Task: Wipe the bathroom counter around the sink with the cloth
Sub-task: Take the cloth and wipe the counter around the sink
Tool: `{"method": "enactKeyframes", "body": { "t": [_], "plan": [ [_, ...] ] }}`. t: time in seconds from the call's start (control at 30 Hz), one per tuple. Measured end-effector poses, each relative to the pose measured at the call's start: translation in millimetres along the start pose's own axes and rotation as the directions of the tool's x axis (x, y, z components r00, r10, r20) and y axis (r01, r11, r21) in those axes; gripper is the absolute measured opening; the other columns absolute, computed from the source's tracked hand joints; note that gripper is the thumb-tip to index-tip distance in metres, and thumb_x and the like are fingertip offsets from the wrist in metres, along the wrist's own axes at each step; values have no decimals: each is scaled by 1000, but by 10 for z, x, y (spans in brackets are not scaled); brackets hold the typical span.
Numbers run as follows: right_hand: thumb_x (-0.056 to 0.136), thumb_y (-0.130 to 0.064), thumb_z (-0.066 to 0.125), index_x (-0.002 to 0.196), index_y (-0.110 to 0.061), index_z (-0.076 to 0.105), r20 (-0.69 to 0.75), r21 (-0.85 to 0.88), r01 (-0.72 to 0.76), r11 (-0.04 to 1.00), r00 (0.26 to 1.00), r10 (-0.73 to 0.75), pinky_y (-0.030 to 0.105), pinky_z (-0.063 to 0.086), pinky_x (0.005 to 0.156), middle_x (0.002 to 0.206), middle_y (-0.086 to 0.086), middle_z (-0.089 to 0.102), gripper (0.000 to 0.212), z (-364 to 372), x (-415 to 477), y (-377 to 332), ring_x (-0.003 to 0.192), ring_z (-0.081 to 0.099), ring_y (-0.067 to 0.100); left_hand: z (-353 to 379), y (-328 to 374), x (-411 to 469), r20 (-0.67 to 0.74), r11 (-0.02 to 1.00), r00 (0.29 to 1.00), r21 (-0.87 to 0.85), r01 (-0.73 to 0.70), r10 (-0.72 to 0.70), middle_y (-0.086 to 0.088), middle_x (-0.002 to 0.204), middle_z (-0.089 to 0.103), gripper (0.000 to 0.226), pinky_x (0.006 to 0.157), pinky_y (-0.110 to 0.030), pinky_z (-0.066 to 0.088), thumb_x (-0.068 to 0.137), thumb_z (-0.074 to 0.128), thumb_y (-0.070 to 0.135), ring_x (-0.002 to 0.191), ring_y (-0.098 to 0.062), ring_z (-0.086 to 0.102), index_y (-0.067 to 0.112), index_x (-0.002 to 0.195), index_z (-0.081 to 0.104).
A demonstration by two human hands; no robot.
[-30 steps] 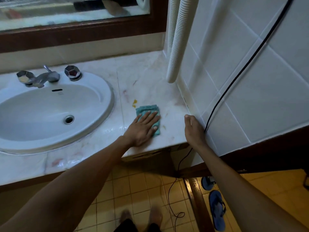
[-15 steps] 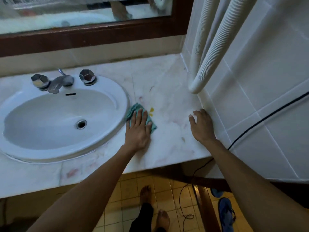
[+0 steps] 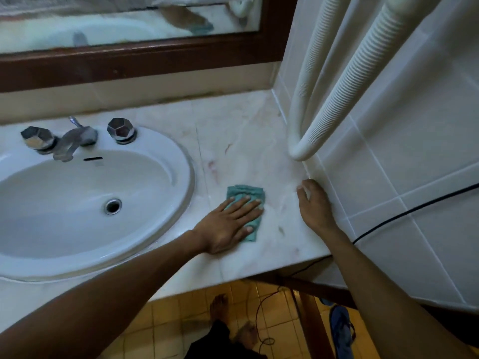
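A folded teal cloth (image 3: pixel 246 193) lies flat on the pale marble counter (image 3: pixel 241 141), to the right of the white oval sink (image 3: pixel 85 203). My left hand (image 3: pixel 228 224) presses down on the cloth with fingers spread, covering its near half. My right hand (image 3: pixel 315 206) rests palm-down at the counter's right edge, against the tiled wall, holding nothing. Faint reddish stains mark the marble just beyond the cloth.
A chrome tap (image 3: pixel 75 139) with two knobs sits behind the basin. White corrugated hoses (image 3: pixel 334 99) hang along the right tiled wall (image 3: pixel 414 151), ending just above the counter. A mirror (image 3: pixel 124 19) in a dark wood frame is behind. A blue sandal (image 3: pixel 342 330) and a cable lie on the floor.
My left hand has slid the cloth to the right, away from the sink rim. The yellow spot seen earlier by the cloth no longer shows. My right hand has stayed by the wall.
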State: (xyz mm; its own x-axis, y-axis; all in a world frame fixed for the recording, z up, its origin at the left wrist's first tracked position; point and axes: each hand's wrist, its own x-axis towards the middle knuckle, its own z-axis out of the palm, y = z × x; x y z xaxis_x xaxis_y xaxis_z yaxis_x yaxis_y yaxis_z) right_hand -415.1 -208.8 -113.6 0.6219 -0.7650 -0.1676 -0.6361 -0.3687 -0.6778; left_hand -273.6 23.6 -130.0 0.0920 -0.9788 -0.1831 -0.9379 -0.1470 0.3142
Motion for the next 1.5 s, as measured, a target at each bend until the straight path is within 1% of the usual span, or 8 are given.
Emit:
{"method": "enactKeyframes", "body": {
  "t": [0.13,0.27,0.43,0.53,0.83,1.07,1.33,1.5],
  "plan": [
    [100,-30,48,132,-6,54,83,-180,143,973,988,-130,41,33,115,147,14,47,41,-47,-85,145,138,41,30,-235,-442,344,-37,970,969,-1,244,-244,8,170,-2,58,126,-38,-4,109,16,47,157,-17,-6,32,163,3],
    [100,-30,49,133,-7,54,56,-250,185,951,983,-176,39,30,117,151,12,43,41,-14,-129,190,141,37,28,-333,-180,1042,-88,849,848,-147,507,-522,-4,171,-6,61,123,-47,-9,109,20,42,157,-29,-9,20,163,1],
    [100,-33,43,120,-7,60,-83,-338,151,929,978,-189,41,45,101,133,12,59,37,6,-101,34,124,52,32,-147,152,680,4,980,981,-38,196,-196,3,169,-12,62,126,-44,-10,109,14,47,155,-22,-16,23,163,-4],
    [100,-33,43,120,-6,60,-71,-397,149,906,979,-192,43,46,99,127,13,61,38,22,-63,-30,120,54,33,-84,-69,193,29,998,998,-3,63,-63,12,167,-16,61,124,-35,-15,107,9,52,154,-13,-21,29,162,-5],
    [101,-29,43,139,-6,49,30,-383,200,902,978,-204,42,34,114,152,16,42,44,347,60,-361,141,38,30,-352,-472,1028,-117,846,847,-210,489,-519,-1,171,2,61,124,-44,-7,109,22,43,157,-23,-4,21,163,7],
    [102,-27,42,137,-6,50,-41,-346,125,930,988,-148,43,33,114,151,16,42,42,598,317,-698,139,40,31,-307,-709,450,-89,933,933,-129,335,-348,6,170,-5,62,127,-42,-3,107,13,49,156,-14,-10,25,163,-1],
    [102,-32,40,141,-7,46,-3,-378,118,918,992,-128,44,30,115,156,14,36,46,819,703,-1012,143,33,30,-862,-1734,1281,-71,807,812,-188,560,-580,-3,171,-8,64,124,-45,-7,108,16,45,157,-24,-10,17,162,-4],
    [102,-32,40,141,-6,45,-16,-388,91,917,994,-106,44,28,116,156,16,35,47,916,991,-1196,143,33,32,-731,-1512,942,-64,847,853,-179,500,-518,-5,170,-12,69,124,-45,-11,107,17,49,156,-25,-14,15,162,-8]
  ]
}}
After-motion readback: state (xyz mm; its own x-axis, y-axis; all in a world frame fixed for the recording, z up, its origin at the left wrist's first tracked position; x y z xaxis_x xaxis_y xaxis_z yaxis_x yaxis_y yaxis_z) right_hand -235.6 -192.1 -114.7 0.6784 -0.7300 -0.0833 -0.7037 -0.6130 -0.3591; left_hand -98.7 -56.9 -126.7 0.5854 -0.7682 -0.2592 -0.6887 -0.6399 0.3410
